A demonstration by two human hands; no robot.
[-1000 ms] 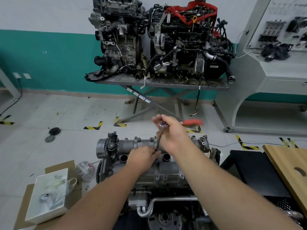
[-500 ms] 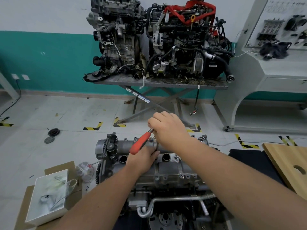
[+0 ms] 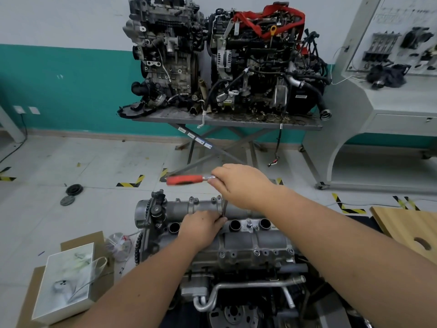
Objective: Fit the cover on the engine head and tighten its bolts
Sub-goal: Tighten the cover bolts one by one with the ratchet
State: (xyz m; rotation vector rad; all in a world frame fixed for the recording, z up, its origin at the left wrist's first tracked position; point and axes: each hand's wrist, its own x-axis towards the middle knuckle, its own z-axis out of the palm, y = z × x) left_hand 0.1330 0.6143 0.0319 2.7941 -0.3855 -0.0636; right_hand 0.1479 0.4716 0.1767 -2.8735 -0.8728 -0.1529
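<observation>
The right hand (image 3: 238,185) gripped the red-handled ratchet (image 3: 186,180); the left hand (image 3: 201,227) apparently pinched its extension (image 3: 224,209) mid-frame, best kept upright on the bolt.

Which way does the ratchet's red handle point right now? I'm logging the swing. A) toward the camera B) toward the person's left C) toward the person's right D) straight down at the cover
B: the red handle sticks out leftward from the right hand, level above the cover.

Hands (image 3: 238,183) on ratchet (image 3: 186,179) over cover (image 3: 257,242)
</observation>
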